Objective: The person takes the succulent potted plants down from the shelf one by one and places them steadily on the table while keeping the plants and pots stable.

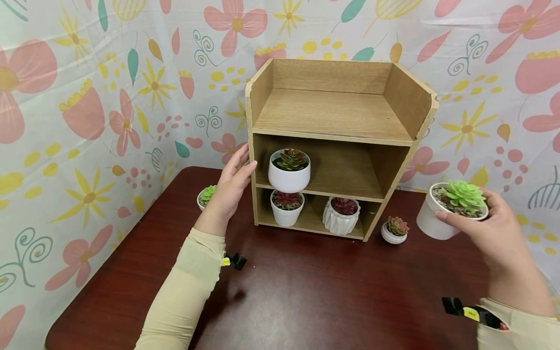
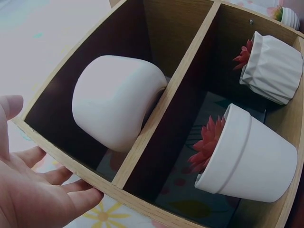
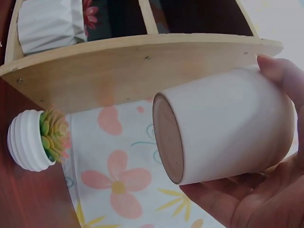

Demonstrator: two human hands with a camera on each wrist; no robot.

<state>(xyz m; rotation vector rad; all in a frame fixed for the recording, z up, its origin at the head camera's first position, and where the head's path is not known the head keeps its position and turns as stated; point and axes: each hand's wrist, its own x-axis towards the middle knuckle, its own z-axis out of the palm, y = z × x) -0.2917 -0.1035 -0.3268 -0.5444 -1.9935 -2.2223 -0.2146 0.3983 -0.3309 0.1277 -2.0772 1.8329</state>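
White pot (image 1: 433,218) (green succulent (image 1: 466,195) inside), gripped by right hand (image 1: 499,232), left hand (image 1: 225,189) spread against shelf (image 1: 332,114)

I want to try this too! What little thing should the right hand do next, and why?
Probably ease the green plant's white pot left toward the middle shelf. The right hand already holds it up beside the wooden unit, and there looks to be room right of the round white pot.
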